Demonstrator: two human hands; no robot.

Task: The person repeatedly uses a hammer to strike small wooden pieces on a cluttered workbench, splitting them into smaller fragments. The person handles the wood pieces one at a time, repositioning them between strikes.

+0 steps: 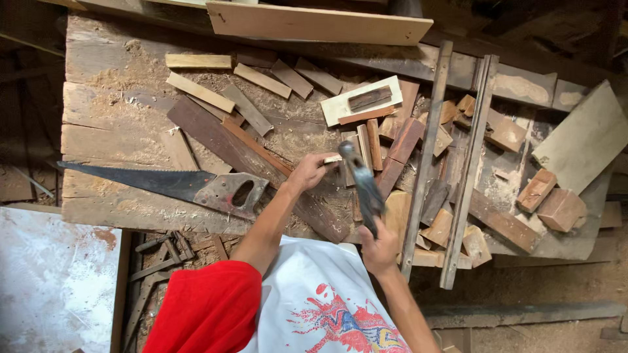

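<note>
We see a rough workbench [111, 124] strewn with offcuts, a handsaw [170, 183] lying at its left edge. Two long slats [451, 163] run upright to the right. The right hand [379, 252] is closed around a hammer [361, 183], its head raised beside the left hand [311, 171] — whose fingers pinch a small wood strip [333, 159] among crowded scraps.

Person: 2 bare forearms; white T-shirt [307, 287], red-blue-yellow splash print; red cloth [206, 307] at left shoulder.
</note>
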